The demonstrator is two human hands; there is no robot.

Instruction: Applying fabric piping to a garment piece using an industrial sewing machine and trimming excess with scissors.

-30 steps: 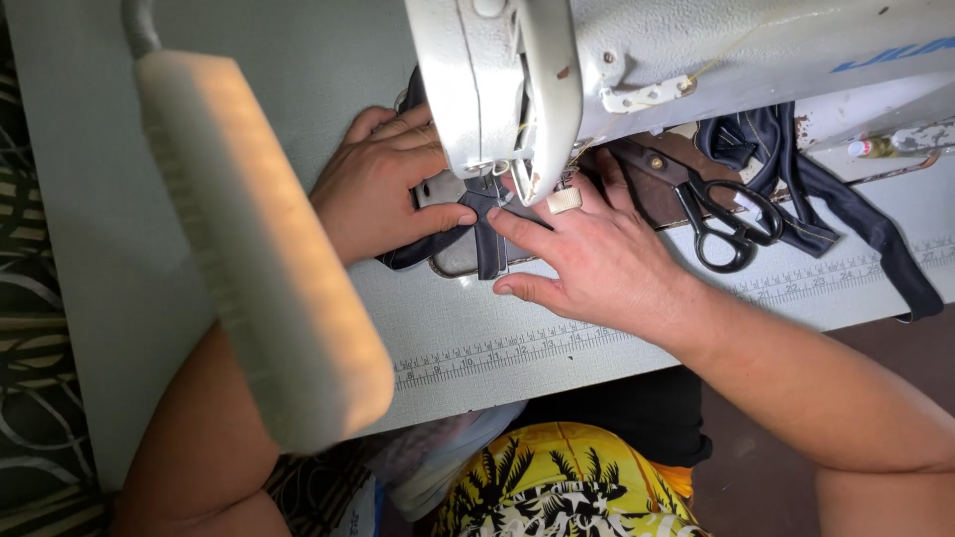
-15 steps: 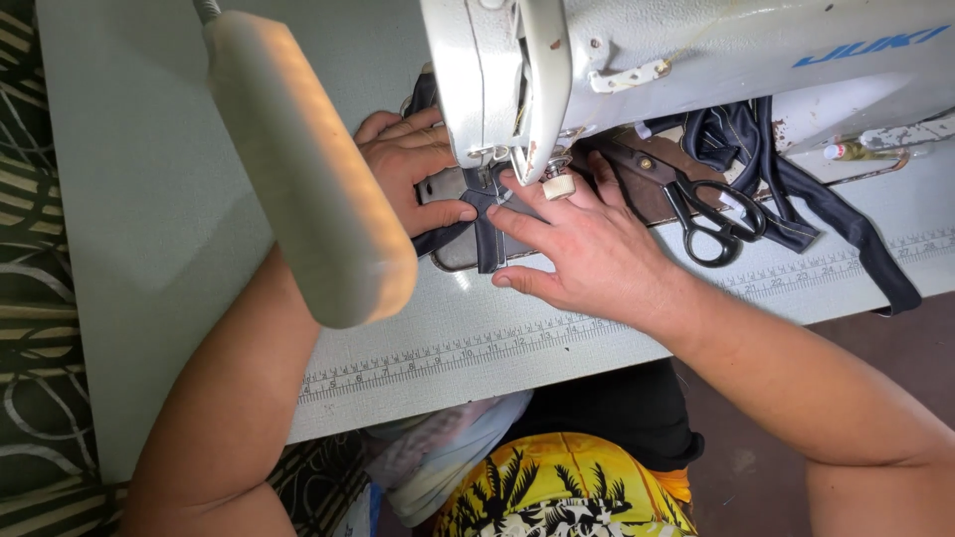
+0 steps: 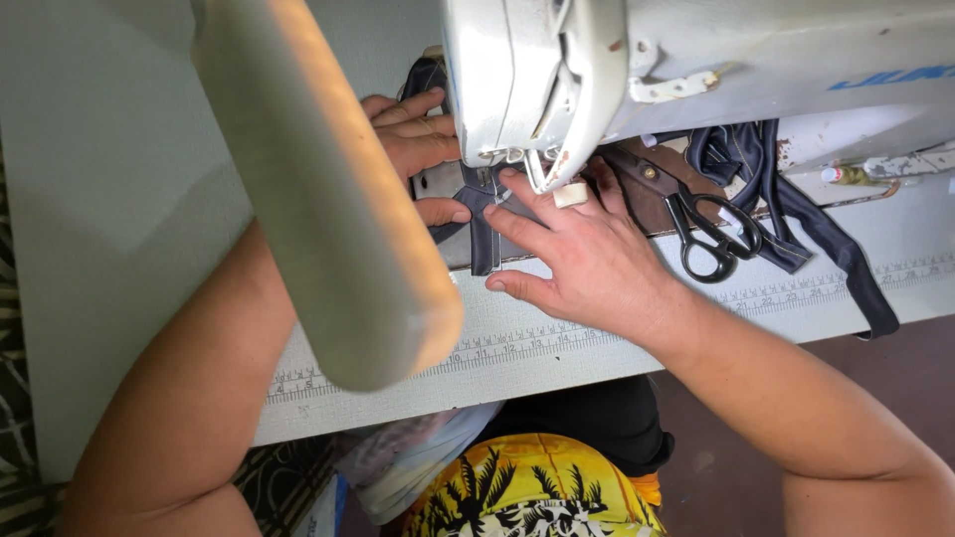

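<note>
Two hands press one narrow dark fabric strip (image 3: 483, 234) flat under the white sewing machine head (image 3: 527, 89). Its long axis runs toward the person, between the hands. The left hand (image 3: 418, 149) pinches its far side; the right hand (image 3: 582, 254), fingers spread, lies just beside it.

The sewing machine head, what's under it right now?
Under the sewing machine head, a dark fabric strip lies pinned by the left hand and right hand. The machine covers the needle and the stitching point.
</note>
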